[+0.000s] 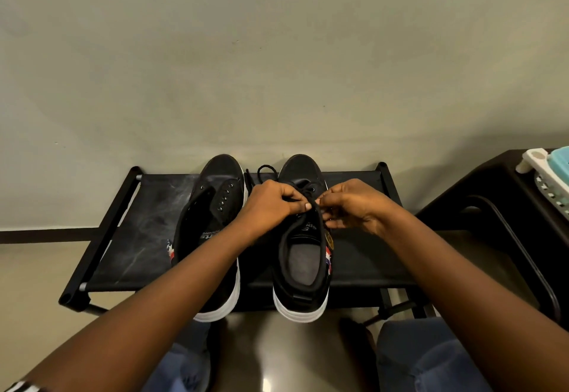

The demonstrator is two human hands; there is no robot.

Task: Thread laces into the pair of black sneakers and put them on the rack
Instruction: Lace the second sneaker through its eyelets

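Both black sneakers sit side by side on the rack (123, 231), toes to the wall. My left hand (268, 203) and right hand (351, 206) each pinch the black lace (314, 203) over the right sneaker (303, 256); the left sneaker (212, 206) shows bare eyelets

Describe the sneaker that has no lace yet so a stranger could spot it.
Find the black rack against the wall. Two black sneakers sit on it side by side. The unlaced sneaker is the left one, eyelets bare, while both hands work a lace over its neighbour.
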